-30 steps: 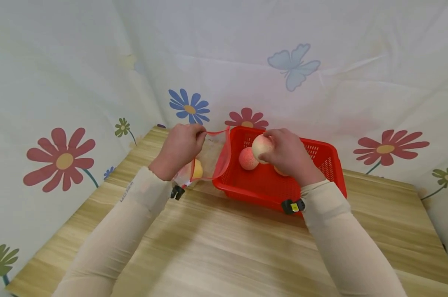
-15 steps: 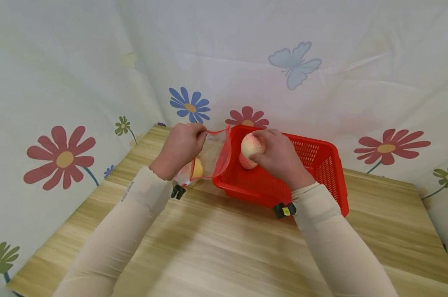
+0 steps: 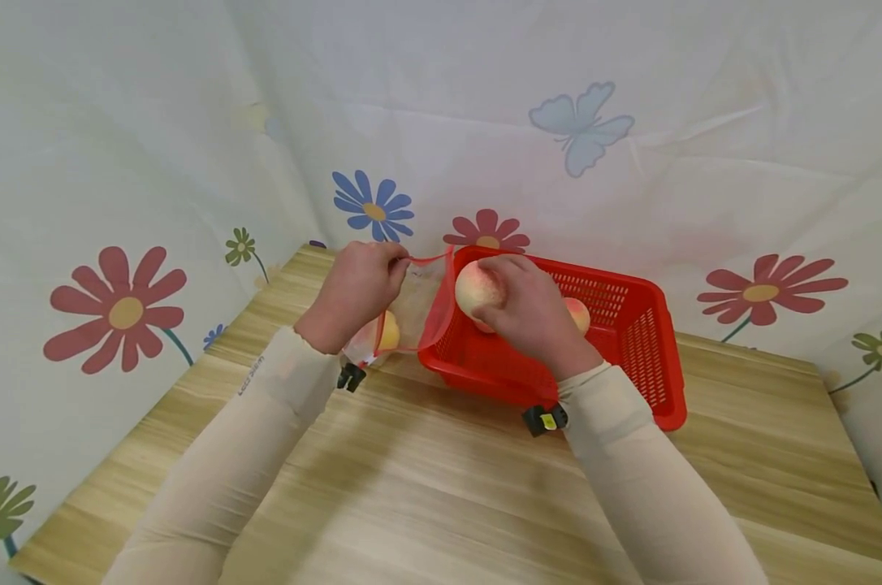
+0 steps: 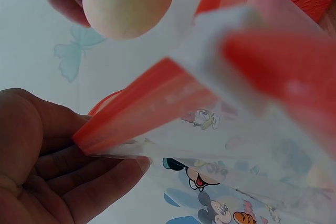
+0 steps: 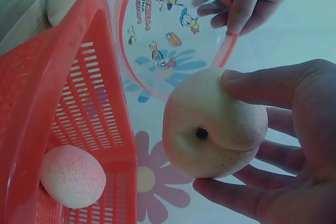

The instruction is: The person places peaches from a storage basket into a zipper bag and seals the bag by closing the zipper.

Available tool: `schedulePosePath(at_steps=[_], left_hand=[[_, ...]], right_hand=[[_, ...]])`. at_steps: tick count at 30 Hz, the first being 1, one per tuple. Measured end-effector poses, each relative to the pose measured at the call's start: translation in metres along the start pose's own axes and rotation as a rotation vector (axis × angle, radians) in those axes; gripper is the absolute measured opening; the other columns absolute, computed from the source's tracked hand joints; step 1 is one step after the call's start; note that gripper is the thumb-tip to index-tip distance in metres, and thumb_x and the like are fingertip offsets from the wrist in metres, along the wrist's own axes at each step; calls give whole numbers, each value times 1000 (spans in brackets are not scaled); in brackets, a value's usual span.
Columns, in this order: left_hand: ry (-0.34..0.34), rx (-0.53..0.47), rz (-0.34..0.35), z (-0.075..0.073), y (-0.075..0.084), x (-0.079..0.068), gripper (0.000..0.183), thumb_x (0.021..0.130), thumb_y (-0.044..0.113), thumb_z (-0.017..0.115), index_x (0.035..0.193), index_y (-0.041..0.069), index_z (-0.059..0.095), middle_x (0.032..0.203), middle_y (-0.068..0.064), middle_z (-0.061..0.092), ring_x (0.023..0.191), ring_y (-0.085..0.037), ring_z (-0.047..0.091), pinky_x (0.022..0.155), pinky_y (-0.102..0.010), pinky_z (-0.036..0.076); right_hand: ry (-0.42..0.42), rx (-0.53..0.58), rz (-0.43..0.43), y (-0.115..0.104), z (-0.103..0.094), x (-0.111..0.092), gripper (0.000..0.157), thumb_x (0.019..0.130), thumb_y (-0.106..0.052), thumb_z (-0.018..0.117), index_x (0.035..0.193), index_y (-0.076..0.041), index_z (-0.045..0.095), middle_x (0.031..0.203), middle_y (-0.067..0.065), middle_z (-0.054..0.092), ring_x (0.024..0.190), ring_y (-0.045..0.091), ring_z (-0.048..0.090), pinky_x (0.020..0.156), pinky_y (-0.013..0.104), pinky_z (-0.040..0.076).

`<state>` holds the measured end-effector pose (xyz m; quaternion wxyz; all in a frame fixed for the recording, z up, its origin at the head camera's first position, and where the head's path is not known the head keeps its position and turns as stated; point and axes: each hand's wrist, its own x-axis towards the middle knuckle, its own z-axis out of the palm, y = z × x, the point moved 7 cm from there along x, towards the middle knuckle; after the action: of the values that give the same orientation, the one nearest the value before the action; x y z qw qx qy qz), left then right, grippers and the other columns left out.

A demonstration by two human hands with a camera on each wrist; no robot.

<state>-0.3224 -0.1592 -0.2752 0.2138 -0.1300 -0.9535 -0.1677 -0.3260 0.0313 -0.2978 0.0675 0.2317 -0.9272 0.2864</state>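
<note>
My left hand (image 3: 356, 288) pinches the rim of a clear plastic bag (image 4: 149, 106) with a red edge and cartoon prints. The bag's mouth stands open towards the basket, and a yellowish round fruit (image 3: 389, 333) shows inside it. My right hand (image 3: 530, 315) grips a pale peach (image 5: 210, 124) with a pink blush, thumb on one side and fingers on the other. A small dark hole shows in this peach in the right wrist view. It is held above the left end of the red basket (image 3: 477, 385), close to the bag's mouth.
A pink peach (image 5: 73, 177) lies in the basket, and another peach (image 3: 578, 314) shows beyond my right hand. The wooden table (image 3: 426, 487) runs up to a flower-printed cloth (image 3: 441, 122) at the back. Basket and bag stand side by side.
My right hand has carried the peach leftwards over the basket, nearer the bag's mouth. A peach behind that hand has come into view. My left hand and the bag have hardly moved.
</note>
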Motion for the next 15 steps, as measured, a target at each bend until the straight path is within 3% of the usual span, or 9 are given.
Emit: schedulePosePath(at_steps=[15], left_hand=[[-17, 10, -3, 0, -1, 0, 23, 95, 18, 57, 102, 3, 74, 92, -11, 75, 74, -25, 69, 72, -34, 59]], right_hand=[[24, 35, -32, -15, 10, 3, 65, 77, -23, 81, 134, -17, 52, 138, 4, 52, 122, 24, 50, 93, 47, 53]])
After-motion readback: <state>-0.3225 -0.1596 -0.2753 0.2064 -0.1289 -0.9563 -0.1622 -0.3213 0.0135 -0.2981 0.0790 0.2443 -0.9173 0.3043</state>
